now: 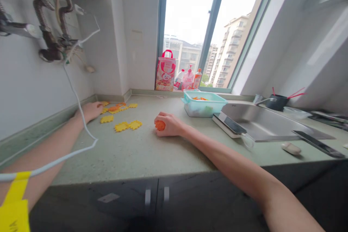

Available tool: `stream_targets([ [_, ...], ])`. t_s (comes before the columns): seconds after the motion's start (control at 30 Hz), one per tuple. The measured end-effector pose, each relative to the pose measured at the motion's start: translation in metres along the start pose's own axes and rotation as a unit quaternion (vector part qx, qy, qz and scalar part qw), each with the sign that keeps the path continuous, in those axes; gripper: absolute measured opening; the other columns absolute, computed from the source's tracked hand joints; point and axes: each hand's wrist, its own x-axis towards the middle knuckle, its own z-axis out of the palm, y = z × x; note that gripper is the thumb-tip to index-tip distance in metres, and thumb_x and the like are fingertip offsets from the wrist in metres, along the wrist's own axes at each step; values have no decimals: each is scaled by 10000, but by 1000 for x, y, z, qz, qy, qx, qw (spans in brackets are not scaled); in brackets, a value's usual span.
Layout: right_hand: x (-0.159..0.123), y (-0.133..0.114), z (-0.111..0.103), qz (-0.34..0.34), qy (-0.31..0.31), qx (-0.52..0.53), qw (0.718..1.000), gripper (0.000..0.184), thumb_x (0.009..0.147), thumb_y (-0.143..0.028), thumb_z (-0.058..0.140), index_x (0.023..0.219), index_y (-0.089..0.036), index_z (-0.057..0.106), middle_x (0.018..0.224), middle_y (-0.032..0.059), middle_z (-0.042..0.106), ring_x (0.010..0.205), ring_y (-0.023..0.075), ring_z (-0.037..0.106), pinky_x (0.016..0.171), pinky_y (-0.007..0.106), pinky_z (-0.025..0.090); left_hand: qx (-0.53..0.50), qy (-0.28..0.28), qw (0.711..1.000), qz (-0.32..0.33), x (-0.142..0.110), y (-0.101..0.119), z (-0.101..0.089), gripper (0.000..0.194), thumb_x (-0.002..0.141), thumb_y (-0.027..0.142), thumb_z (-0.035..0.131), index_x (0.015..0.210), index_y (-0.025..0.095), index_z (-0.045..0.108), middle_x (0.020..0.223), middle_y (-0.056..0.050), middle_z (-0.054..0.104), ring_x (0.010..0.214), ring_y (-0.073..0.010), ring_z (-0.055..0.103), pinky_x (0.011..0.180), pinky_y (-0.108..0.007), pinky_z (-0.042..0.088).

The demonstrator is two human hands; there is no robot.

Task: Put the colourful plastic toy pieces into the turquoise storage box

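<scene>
Clasping orange pc: R hand; L hand nr yellow pcs, grip unclear; cable across arm.

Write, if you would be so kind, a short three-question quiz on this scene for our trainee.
1. Multiple choice: What does the right hand hold?
A) a spoon
B) an orange piece
C) a cup
2. True or false: Seen from the head camera, the tub stands to the left of the sink.
3. Fill in the gap: Of the person's two hands, the ____ one is at the far corner of the counter, next to the yellow pieces.

Key:
1. B
2. True
3. left (the left hand)
</scene>
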Motion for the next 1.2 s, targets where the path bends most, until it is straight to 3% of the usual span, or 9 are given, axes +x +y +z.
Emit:
stream_targets([
  [0.13,1,5,-1,-8,4,-30,999,304,784,-371,787,1039,-237,691,1117,39,658,816,153,606,778,270,494,56,-72,994,-54,19,-13,12,452,982,525,482,1266,246,697,1172,-49,781,956,-246,695,816,-288,512],
  [0.23,3,15,-18,-5,44,-117,992,260,831,-366,757,1041,-231,685,1168,61,647,858,173,607,723,272,487,62,-55,996,-45,21,-18,14,448,957,523,546,1276,234,670,1234,-45,757,1021,-232,678,817,-256,493],
  [0.37,1,55,-66,67,207,-215,952,277,947,-413,675,1148,-222,660,1241,115,607,1091,257,596,808,325,530,19,38,998,-49,11,-13,5,541,882,504,682,1322,192,633,1280,-72,722,1095,-220,647,860,-245,481],
  [0.53,-16,120,-117,197,400,-246,861,527,986,-651,560,1279,-216,609,1314,160,546,1274,322,517,1056,494,490,-63,89,994,-27,2,-3,-5,518,885,268,674,1385,157,602,1163,-42,734,1030,-174,636,867,-230,448],
  [0.6,-23,137,-125,251,390,-251,850,585,976,-672,554,1306,-193,618,1328,178,550,1271,331,531,1072,500,472,-69,84,994,-24,0,0,-8,468,913,264,643,1369,162,637,1135,-42,729,998,-178,621,852,-238,441],
  [0.8,-38,145,-127,422,171,-207,866,481,986,-602,534,1098,-213,793,1093,153,730,1097,353,650,994,511,491,-60,121,991,16,-16,20,-24,299,993,348,599,1213,208,745,1129,-20,681,949,-159,580,847,-229,432],
  [1.0,-28,107,-117,221,252,-236,912,341,991,-413,568,1181,-206,761,1314,155,692,1261,394,553,1083,624,426,-39,163,974,152,-32,64,-51,237,1020,345,616,1108,177,758,1080,-19,727,1074,-204,548,1079,-361,420],
  [1.07,-18,84,-104,127,222,-190,948,332,969,-347,613,1261,-233,720,1371,128,667,1289,360,555,1116,586,432,-88,161,953,241,-40,84,-58,204,1026,303,610,1093,159,737,1104,-36,729,1077,-196,588,1046,-340,461],
  [1.2,1,36,-59,-8,117,-89,989,583,948,-361,681,1505,-270,532,1565,109,533,1382,322,542,1149,519,439,-194,112,877,426,-81,137,-65,182,1056,296,562,1037,193,711,1076,-63,747,1051,-196,682,1010,-333,515],
])
